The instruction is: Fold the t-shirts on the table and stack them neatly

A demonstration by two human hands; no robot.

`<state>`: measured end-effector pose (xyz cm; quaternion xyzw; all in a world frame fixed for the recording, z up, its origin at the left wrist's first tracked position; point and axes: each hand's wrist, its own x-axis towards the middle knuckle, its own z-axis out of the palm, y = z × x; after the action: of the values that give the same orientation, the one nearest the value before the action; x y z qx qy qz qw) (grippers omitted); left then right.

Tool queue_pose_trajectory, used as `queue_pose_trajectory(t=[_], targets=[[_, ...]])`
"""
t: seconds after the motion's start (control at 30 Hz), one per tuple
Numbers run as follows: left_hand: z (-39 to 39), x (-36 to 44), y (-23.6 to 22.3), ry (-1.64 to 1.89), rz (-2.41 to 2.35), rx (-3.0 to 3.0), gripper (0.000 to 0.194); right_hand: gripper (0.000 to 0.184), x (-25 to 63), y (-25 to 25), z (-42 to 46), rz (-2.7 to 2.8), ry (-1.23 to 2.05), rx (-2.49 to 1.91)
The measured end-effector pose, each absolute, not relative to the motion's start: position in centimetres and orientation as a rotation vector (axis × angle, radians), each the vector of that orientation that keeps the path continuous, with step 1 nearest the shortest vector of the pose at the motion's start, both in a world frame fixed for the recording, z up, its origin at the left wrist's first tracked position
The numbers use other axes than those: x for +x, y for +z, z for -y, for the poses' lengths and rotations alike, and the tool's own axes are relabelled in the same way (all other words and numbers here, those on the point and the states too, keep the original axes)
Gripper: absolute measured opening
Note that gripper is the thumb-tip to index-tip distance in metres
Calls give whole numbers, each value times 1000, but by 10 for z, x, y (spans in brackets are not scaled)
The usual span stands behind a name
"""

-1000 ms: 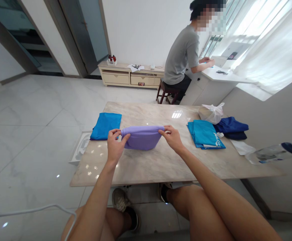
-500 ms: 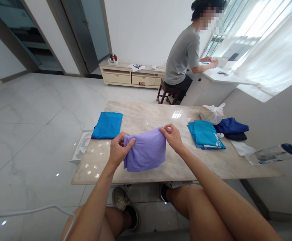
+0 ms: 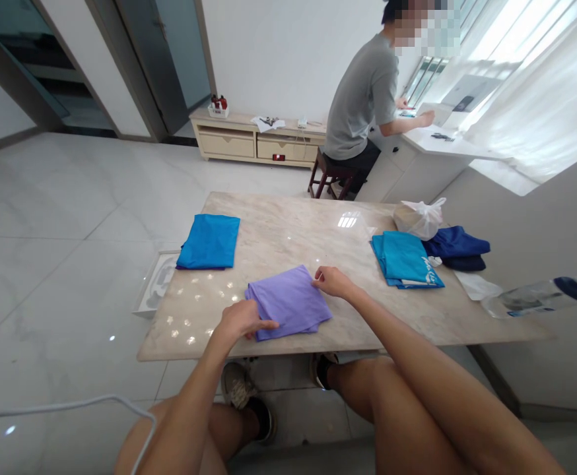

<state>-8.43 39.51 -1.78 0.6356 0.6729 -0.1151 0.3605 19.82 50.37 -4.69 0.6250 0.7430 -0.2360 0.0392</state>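
Observation:
A folded purple cloth (image 3: 291, 300) lies on the near part of the marble-topped table (image 3: 288, 227), its lower layers showing at the edges. My left hand (image 3: 241, 320) is at its left edge, thumb stretched over the top and fingers curled at the side, closed on the fabric. At the upper right edge, my right hand (image 3: 334, 282) has its fingertips pinched together against the cloth. To the left is a folded blue cloth (image 3: 210, 241) with a dark purple edge beneath it. A folded teal cloth (image 3: 405, 258) with white lettering rests on the right.
Behind the teal cloth are a tied plastic bag (image 3: 420, 218) and dark blue fabric (image 3: 459, 245). A clear bottle (image 3: 526, 300) lies at the right end beside white paper (image 3: 476, 285). A person (image 3: 362, 99) sits on a stool by the window. A white box (image 3: 157, 284) is left of the table.
The purple cloth, held up between both hands before, has come down flat onto the table. My left hand has moved lower along its left side; my right hand is slightly lower too.

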Motion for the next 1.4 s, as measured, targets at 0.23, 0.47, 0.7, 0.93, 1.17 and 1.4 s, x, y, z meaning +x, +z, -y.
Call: queue_pose_trajectory(t=[0.23,0.47,0.7,0.93,1.17,1.4], targets=[[-392,-57,-25,-204,-2052,1834,26,20,186,-32,-487,-1928,-1067,1686],[-403,-60,-25,157,-2219,1804,28,23,197,-23,-487,-1860,-1230,1823],[-404,-63,-34,-25,-2180,1754,41,26,176,-55,-493,-2031,-1092,2212],[-406,-62,-48,51,-2132,1859,37,50,161,-73,-491,-1875,-1357,2150],[-408,-86,-39,834,-2086,1601,23,12,148,-46,-477,-1835,-2031,2191],[-408,-126,-8,1989,-1504,522,21,26,120,15,-484,-1824,-2243,2252]])
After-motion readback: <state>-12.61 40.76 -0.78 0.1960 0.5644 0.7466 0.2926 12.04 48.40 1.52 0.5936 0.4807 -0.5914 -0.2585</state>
